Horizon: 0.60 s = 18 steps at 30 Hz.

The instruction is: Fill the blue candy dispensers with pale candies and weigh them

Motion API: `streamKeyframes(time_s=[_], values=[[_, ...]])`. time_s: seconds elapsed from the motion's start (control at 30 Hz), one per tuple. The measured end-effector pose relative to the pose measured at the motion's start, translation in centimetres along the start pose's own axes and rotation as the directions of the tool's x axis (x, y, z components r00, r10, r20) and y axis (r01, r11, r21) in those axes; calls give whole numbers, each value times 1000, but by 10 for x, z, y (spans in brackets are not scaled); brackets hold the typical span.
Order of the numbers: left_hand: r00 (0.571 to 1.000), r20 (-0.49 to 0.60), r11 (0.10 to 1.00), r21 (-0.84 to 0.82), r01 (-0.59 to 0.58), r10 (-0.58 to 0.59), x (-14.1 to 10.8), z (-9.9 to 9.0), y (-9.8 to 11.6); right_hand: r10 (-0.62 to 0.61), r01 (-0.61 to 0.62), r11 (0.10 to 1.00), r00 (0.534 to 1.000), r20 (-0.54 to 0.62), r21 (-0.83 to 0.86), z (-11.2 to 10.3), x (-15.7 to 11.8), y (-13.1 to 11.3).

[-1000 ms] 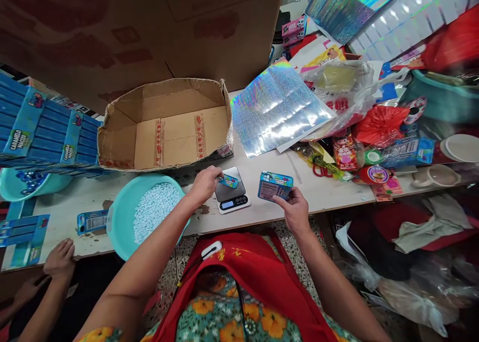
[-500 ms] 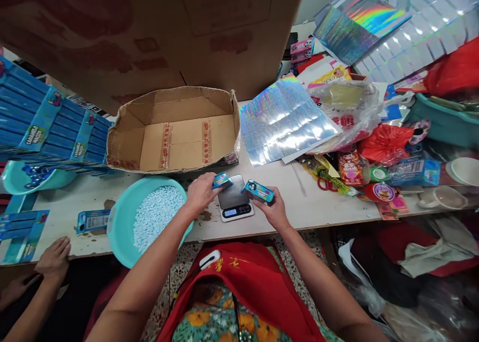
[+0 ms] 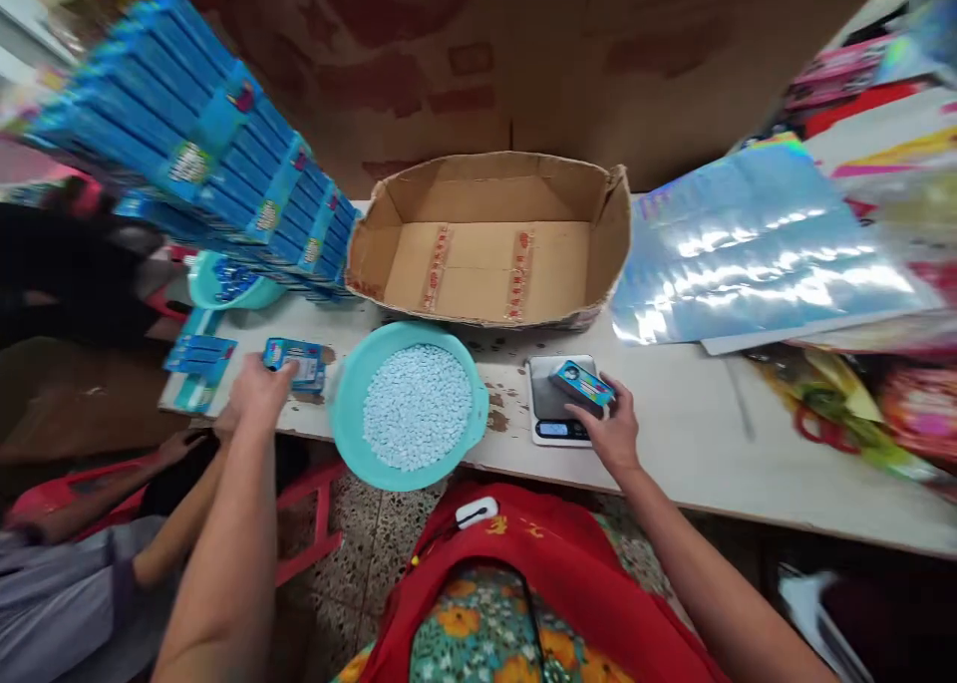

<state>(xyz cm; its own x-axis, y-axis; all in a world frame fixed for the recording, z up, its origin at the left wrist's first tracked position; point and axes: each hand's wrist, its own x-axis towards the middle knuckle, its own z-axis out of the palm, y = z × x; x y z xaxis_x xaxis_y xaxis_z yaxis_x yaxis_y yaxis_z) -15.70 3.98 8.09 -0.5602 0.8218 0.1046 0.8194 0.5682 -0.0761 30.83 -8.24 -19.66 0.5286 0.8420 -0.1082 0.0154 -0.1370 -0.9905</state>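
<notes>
My right hand (image 3: 614, 426) grips a small blue box (image 3: 584, 383) over the digital scale (image 3: 549, 396), whose display is lit. Out to the left, my left hand (image 3: 258, 389) is at a blue packet (image 3: 303, 362) lying on the table; motion blurs its fingers, and whether they hold anything cannot be made out. Between my hands stands a turquoise bowl (image 3: 345, 419) of small pale blue pieces.
Behind the bowl is an open cardboard box (image 3: 478, 274). Stacked blue boxes (image 3: 216, 155) rise at the left, by a smaller bowl (image 3: 261, 294). Holographic sheets (image 3: 755, 244) lie right. Another person's hand (image 3: 179, 447) is at the lower left.
The view has turned left. My left hand has moved from the scale across the bowl to the blue packet, and the small box it held is no longer seen in it. My right hand's box is now over the scale.
</notes>
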Motion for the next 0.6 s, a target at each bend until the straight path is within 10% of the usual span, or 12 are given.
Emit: streamKeyframes(time_s=[0.13,0.27,0.6], values=[[992,98,997,1,74,-74,53,58,-4,-87,82,992,995,-52,-94,-32,-15,2],[990,135,978,-210,-4,33,71,96,5,59,-90,984,979,-197,-151,-70,-40,15],[983,-17,981,-61,-184,183,15,69,18,220,-273,953,923,-315,-134,-82,-71,32]])
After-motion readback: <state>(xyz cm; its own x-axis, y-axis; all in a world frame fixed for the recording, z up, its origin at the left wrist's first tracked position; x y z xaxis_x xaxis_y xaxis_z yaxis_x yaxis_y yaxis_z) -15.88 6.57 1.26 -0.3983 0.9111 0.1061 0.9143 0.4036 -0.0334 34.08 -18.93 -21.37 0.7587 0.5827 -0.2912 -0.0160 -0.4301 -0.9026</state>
